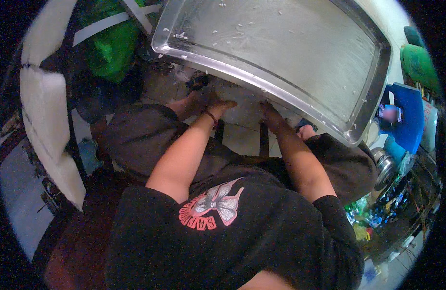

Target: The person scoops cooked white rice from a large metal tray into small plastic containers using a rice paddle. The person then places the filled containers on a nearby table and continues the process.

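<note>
A large rectangular metal tray with a raised rim lies before me. Small white bits, like grains of rice, are scattered over its base and rim. My left hand, with a dark red band at the wrist, is low between my knees, short of the tray's near edge. Its thumb points inward; most fingers are hidden or dim. In shadow close under the near rim is my right hand, its fingertips unclear. A gap separates the hands, and no held thing can be made out in either.
A green plastic bag hangs at the left, beside a long cream-coloured panel. To the right, a phone with a lit screen rests against a blue object. Below it are a shiny metal vessel and cluttered plastic items.
</note>
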Available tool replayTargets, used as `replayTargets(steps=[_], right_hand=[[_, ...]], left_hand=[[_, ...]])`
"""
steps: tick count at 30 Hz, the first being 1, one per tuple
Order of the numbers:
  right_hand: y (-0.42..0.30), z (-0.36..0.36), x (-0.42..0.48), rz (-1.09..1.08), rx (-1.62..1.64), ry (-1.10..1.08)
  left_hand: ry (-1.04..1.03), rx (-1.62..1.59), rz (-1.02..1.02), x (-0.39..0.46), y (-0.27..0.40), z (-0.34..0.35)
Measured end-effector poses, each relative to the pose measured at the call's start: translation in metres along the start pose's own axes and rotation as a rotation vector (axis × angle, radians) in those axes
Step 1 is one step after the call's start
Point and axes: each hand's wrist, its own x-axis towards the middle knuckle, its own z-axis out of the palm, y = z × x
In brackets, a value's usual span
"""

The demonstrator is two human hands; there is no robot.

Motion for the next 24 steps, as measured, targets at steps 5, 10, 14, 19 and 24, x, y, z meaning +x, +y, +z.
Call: replayTargets(steps=[5, 10, 14, 19, 24], right_hand=[[-0.067, -0.019, -0.023, 0.306, 0.783, -0.013], [-0.132, -0.041, -0.055, 0.446, 1.237, -0.214], [-0.151, -0.046, -0.091, 0.415, 1.222, -0.145], [-0.139, -0.053, -0.13, 0.497, 1.054, -0.153], [-0.122, -0.049, -0.164, 0.34, 1.094, 0.007]], left_hand=[[0.009, -0.06, 0.192, -0.051, 0.022, -0.016], [-0.091, -0.349, 0.338, -0.121, 0.046, -0.033], [-0.053, -0.42, 0.477, -0.134, 0.028, -0.028], [-0.344, -0.623, 0.311, -0.151, 0.024, -0.008], [-0.575, -0.703, 0.097, -0.142, 0.012, 0.018]])
